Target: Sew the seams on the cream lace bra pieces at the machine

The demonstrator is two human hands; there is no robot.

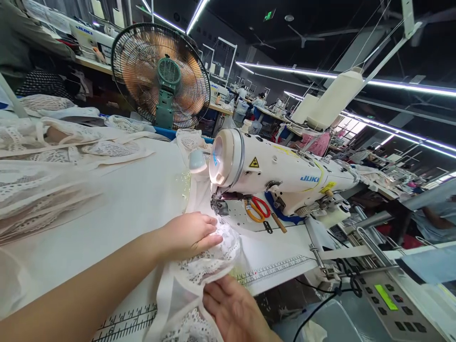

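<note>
My left hand [190, 235] lies flat on a piece of white lace fabric [221, 254], pressing it to the table just in front of the needle area [218, 205] of a white sewing machine [281, 173]. My right hand [233, 311] holds the near edge of the same lace, fingers curled under it at the table's front edge. The fabric runs from the presser foot back toward me and hangs over the edge.
Piles of lace and sheer fabric [53, 156] cover the left of the white table [142, 199]. Red and orange scissors [258, 209] lie under the machine arm. A standing fan [162, 76] is behind. A control panel [392, 299] sits at right. Printed rulers [270, 271] mark the table edge.
</note>
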